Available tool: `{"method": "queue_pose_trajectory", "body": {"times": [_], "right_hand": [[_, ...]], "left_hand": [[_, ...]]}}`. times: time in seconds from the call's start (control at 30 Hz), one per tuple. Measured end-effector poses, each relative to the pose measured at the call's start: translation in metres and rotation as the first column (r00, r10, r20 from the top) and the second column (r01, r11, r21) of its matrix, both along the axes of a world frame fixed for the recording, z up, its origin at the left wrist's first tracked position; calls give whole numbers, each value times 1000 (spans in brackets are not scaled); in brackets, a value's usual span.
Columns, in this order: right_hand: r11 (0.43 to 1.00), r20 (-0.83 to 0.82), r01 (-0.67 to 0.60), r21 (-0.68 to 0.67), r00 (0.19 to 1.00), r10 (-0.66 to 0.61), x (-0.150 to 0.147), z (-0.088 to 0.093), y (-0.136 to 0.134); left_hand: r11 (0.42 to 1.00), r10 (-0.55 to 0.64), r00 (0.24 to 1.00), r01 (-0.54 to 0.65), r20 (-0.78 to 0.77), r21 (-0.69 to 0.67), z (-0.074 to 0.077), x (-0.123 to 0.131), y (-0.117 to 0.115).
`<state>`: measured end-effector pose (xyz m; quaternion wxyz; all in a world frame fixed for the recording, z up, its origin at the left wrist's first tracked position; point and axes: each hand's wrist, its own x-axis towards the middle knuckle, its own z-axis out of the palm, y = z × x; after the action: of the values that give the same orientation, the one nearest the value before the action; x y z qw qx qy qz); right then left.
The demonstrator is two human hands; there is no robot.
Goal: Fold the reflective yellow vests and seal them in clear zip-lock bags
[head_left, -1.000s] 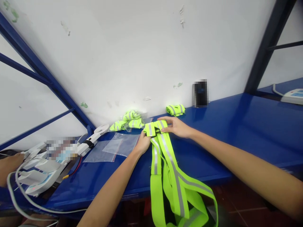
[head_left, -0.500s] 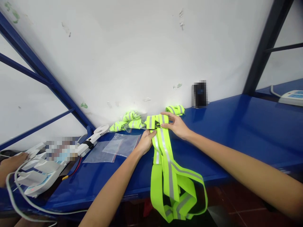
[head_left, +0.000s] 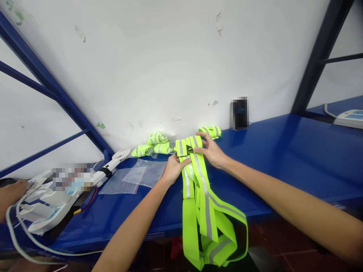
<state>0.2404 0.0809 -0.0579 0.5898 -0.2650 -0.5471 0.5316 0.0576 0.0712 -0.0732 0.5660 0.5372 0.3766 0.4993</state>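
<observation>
A neon yellow-green reflective vest made of straps (head_left: 206, 200), with grey stripes, hangs from both hands over the table's front edge. Its upper straps are gathered around a black buckle (head_left: 189, 150). My left hand (head_left: 173, 169) grips the straps from the left, thumb lying across them just below the buckle. On the other side, my right hand (head_left: 211, 151) pinches the top right edge between thumb and fingers. Loose loops dangle below the table edge.
Bagged reflective bundles (head_left: 155, 145) lie by the wall, with a rolled one (head_left: 210, 131) to their right. Clear zip bags (head_left: 136, 176) lie flat at left, near a white handheld fan (head_left: 115, 160) and white devices with cables (head_left: 48, 215). Another person's hand (head_left: 14, 194) is at far left.
Both hands keep hold of the vest and have shifted only slightly. The hanging loops have swung a little, and the other person's hand has moved slightly left.
</observation>
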Motion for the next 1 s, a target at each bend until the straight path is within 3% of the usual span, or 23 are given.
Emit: {"method": "queue_pose_trajectory", "body": {"times": [0.2,0.4,0.53,0.63,0.87,1.0], "right_hand": [[997,-92,-19,-70,996,13,-6,-2,2],[987,8,158,24,987,-158,-11,0,-3],[982,95,167,89,980,-176,-11,1,-7],[972,151,162,170,970,-188,-11,2,-8],[934,234,-20,358,970,-69,-9,3,-14],[944,349,-151,293,936,41,-4,1,-17]], "left_hand": [[999,17,1000,-18,10,51,0,3,-3],[1000,-10,1000,10,21,-2,-4,6,2],[988,-107,992,114,71,-106,0,9,-2],[988,-117,989,125,87,-90,5,11,-7],[990,68,988,-49,141,-130,6,12,-5],[986,148,979,-137,138,-90,-1,9,0]]}}
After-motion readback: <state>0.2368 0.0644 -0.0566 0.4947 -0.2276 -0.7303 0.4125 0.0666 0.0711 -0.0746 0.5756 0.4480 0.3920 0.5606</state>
